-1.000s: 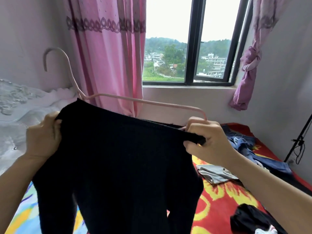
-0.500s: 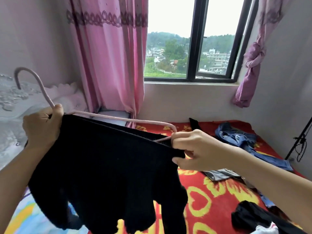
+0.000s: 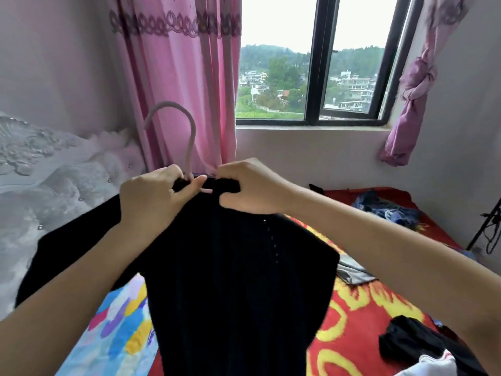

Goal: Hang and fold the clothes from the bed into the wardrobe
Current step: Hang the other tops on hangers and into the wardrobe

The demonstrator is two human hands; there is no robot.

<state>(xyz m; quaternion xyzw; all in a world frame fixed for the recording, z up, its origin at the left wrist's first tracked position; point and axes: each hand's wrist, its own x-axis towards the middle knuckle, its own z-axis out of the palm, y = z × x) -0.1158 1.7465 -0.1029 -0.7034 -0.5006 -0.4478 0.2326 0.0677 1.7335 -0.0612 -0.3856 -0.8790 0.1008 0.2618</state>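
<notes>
**Top seated on the hanger**

My hands have slid in from the shoulders to the collar at 12 o'clock. My left hand (image 3: pixel 151 196) pinches the hanger (image 3: pixel 187 137) at its neck, and my right hand (image 3: pixel 249 188) grips the black top (image 3: pixel 238 280) beside it. It looks ready to hang. The hem trails close over the bed (image 3: pixel 360 316), and there is free air above it towards 1 o'clock.

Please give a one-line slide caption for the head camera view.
Left hand and right hand grip a black garment at the neck of a pink hanger, above the clothes-strewn bed.
</notes>
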